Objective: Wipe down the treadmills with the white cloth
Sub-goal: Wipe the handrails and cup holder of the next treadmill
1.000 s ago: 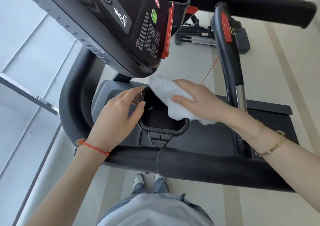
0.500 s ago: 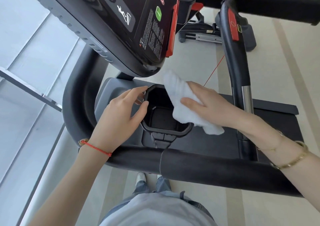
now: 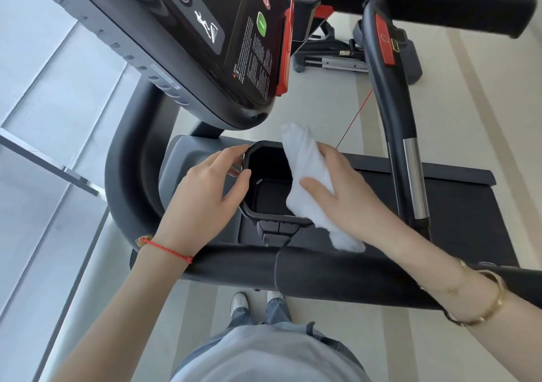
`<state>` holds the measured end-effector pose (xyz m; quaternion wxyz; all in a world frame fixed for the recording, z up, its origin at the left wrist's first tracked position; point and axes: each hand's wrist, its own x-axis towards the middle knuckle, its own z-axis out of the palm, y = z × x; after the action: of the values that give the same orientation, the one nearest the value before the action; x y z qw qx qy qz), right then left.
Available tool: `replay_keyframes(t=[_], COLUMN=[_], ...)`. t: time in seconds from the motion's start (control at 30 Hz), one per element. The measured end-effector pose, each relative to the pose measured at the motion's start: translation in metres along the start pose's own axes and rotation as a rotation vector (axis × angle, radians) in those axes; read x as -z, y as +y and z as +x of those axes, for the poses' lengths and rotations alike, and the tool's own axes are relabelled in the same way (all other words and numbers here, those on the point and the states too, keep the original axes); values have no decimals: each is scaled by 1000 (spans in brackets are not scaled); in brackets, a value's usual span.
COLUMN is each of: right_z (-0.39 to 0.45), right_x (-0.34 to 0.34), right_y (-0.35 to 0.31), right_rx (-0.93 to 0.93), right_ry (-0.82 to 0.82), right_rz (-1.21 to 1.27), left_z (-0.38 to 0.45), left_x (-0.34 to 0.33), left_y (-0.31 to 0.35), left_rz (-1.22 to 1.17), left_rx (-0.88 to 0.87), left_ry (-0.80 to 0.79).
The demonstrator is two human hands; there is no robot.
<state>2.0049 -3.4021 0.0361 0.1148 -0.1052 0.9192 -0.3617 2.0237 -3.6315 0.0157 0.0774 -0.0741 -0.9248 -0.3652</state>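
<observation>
While a person stands at the front of a dark treadmill (image 3: pixel 337 276), the camera looks down over its padded crossbar, with the slanted black console (image 3: pixel 205 44) filling the upper left. Below the console sits a black, angular cup holder (image 3: pixel 268 196), open at the top. The left hand (image 3: pixel 205 196) lies curved against the holder's left rim, thumb and fingertips touching it, steadying rather than clenching. The right hand (image 3: pixel 346 194) pinches the white cloth (image 3: pixel 308 185) between thumb and fingers. That cloth is rolled into a long wad; its long axis runs from the holder's far right corner down toward the crossbar, covering the holder's right rim. Wiping inside probably means moving leftward and down, and the right hand is placed for it.
</observation>
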Motion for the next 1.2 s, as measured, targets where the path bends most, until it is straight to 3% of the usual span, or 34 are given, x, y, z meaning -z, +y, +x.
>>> replay_keyframes(t=[0.23, 0.43, 0.57, 0.7, 0.9, 1.07, 1.2], right_z=[28, -22, -6, 22, -14, 33, 68], right_x=[6, -17, -11, 1, -16, 7, 19], right_y=[-7, -12, -14, -14, -8, -6, -17], right_rx=[-56, -181, -201, -141, -89, 111, 332], right_ry=[-27, 68, 28, 14, 54, -47, -242], right_rz=[-84, 135, 70, -62, 38, -259, -517], left_z=[1, 1, 2, 2, 2, 1, 1], left_x=[-1, -1, -1, -2, -1, -1, -2], left_y=[-3, -3, -4, -6, -4, -2, -4], left_rz=[11, 6, -2, -5, 4, 7, 15], left_rx=[-10, -8, -17, -31, -22, -18, -25], left_ry=[-6, -1, -8, -12, -7, 10, 18])
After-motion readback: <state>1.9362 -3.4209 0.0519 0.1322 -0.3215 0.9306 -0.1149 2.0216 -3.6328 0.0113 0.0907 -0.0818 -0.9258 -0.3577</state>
